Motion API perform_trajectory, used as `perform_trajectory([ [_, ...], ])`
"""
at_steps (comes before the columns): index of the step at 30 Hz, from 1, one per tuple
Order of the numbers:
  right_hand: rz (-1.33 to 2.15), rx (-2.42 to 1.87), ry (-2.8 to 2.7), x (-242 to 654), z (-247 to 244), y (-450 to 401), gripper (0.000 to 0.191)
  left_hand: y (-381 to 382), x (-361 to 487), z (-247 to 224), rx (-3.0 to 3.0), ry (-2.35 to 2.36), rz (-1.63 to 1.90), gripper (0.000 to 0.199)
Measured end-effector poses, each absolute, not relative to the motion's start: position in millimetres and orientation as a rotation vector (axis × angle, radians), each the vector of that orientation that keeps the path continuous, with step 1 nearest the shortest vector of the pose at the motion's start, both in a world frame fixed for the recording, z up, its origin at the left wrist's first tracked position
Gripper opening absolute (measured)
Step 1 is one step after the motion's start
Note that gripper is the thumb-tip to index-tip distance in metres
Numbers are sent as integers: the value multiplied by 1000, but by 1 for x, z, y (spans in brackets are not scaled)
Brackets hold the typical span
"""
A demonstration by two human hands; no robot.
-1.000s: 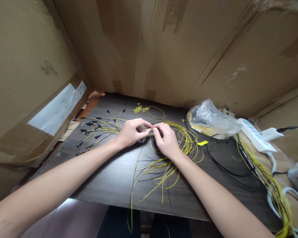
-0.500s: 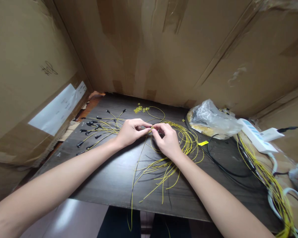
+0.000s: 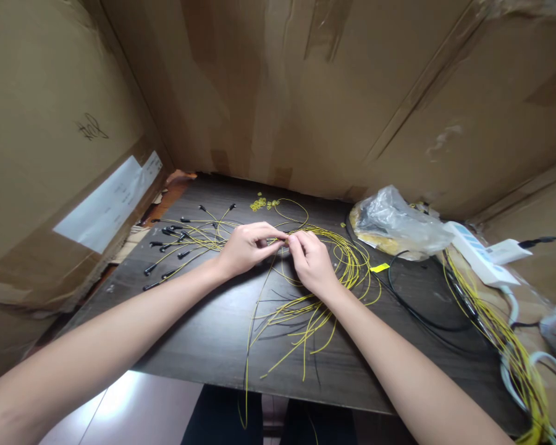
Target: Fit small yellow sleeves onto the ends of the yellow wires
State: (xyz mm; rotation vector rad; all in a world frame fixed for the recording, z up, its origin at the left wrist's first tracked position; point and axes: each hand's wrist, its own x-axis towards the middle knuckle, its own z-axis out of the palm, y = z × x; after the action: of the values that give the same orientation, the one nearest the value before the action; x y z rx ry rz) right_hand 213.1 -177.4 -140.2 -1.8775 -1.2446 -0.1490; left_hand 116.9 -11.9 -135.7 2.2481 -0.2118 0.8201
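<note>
Over the middle of the dark table, my left hand and my right hand meet fingertip to fingertip, both pinched closed. A thin yellow wire drops from beneath my left fingers and hangs past the table's front edge. Whatever sits between my right thumb and finger is tiny and mostly covered. Under and beside my right hand lies a loose coil of yellow wires, their free ends fanned toward the front. To the left of my left hand, several black connectors tip the other wire ends.
Small yellow pieces lie in a pile at the back. On the right are a clear plastic bag, a white power strip, black cable and another yellow wire bundle. Cardboard walls enclose the table.
My pinched fingertips have shifted slightly to the right, and my right fingers have closed in a little. The wires on the table lie much as before.
</note>
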Motion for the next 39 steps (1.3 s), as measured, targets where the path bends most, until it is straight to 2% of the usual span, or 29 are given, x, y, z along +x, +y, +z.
perform_trajectory([
  [8, -115, -1868, -1233, 211, -139, -177, 33, -14, 117, -135, 2241, -90, 750, 10],
  [18, -157, -1838, -1191, 211, -140, -178, 11, -13, 117, -133, 2165, -8, 662, 14],
  [24, -192, -1832, -1159, 212, -142, -177, 5, -13, 118, -133, 2113, 43, 632, 16],
  [39, -186, -1829, -1191, 212, -141, -178, 7, -4, 119, -136, 2077, -76, 618, 19],
])
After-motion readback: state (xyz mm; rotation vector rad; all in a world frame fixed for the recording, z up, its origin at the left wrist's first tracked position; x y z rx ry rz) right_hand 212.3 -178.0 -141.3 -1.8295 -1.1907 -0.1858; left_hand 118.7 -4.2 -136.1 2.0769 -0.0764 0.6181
